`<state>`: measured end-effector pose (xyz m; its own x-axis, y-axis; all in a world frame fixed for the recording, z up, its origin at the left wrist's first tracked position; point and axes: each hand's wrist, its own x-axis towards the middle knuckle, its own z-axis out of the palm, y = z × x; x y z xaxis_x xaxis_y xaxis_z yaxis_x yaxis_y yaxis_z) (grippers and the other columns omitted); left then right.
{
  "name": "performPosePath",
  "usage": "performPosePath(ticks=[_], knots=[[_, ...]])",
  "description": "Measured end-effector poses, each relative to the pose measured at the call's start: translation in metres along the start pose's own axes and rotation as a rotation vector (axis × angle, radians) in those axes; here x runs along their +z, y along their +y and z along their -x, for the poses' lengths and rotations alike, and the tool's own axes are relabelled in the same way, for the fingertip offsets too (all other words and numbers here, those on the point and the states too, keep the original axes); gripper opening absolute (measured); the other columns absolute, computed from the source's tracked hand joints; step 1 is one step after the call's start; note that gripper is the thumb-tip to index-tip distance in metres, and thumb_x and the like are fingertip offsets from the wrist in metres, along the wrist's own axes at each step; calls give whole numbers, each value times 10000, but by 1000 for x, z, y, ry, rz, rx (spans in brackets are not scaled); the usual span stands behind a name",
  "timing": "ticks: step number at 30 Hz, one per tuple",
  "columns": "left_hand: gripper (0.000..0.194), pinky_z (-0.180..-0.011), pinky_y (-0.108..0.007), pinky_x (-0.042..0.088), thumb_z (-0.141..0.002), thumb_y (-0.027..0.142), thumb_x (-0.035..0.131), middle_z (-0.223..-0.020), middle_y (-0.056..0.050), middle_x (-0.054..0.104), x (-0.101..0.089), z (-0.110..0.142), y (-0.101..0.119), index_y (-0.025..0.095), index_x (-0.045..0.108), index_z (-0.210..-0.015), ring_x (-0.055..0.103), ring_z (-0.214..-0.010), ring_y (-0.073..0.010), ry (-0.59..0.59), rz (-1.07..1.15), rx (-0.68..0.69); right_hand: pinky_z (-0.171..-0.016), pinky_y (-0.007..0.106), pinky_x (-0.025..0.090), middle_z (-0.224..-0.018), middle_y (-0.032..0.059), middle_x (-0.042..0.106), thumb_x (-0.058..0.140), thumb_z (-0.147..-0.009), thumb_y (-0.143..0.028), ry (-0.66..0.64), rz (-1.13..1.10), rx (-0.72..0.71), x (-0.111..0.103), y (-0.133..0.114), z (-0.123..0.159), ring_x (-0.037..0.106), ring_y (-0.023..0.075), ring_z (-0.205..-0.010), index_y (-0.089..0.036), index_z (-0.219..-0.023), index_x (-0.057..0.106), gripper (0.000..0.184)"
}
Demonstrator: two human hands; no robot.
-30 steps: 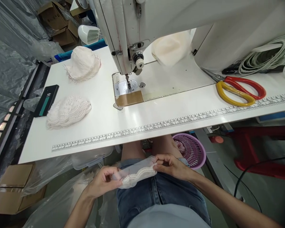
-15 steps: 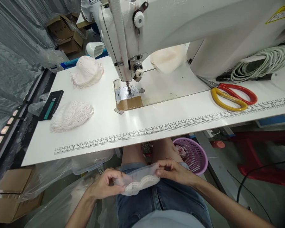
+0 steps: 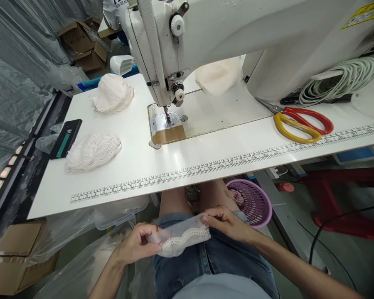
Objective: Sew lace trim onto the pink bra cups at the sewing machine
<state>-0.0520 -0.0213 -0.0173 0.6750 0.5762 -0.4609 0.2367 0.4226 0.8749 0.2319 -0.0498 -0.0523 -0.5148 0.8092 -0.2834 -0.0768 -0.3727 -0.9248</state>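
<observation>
A seated person pinches a strip of sheer white fabric with a scalloped cream lace band between the fingers of both hands, the left hand gripping one end and the right hand the other, holding it above blue denim shorts and just below the front edge of a white desk. A white industrial sewing machine stands over the desktop, a cream cloth beneath its arm. At left lie a stack of white lace-edged pieces, a rounded pile of off-white cloth and a flat black case with a green stripe. Scissors with red and yellow handles rest at right, overlapping the printed black ruler scale; a purple plastic basket sits below, near the person's knee.
</observation>
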Motion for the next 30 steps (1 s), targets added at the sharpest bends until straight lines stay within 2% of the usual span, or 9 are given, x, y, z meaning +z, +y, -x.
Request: performPosePath(ticks=[15,25,30], knots=[[348,-535,-233,260,-741,412,654,-554,3,423,-4,2,-3,154,486,-578,354,-537,-99,4,-48,-30,-673,292,462,-774,41,669,502,-848,-547,-21,-1,8,-4,-1,-1,603,186,-738,-157,-843,693,435],[297,-547,-226,316,-754,375,655,-598,-34,550,-5,1,5,142,562,-595,441,-554,-116,7,-100,4,-733,306,474,-870,57,688,474,-882,-502,-63,8,-17,-8,-2,0,621,196,-819,-155,-920,694,413],[221,-556,-223,356,-771,305,642,-667,-60,618,-1,-3,12,135,596,-638,499,-581,-123,-35,-111,13,-760,315,465,-891,66,681,457,-911,-436,-83,-5,-19,-13,-3,6,618,207,-852,-153,-938,679,360]])
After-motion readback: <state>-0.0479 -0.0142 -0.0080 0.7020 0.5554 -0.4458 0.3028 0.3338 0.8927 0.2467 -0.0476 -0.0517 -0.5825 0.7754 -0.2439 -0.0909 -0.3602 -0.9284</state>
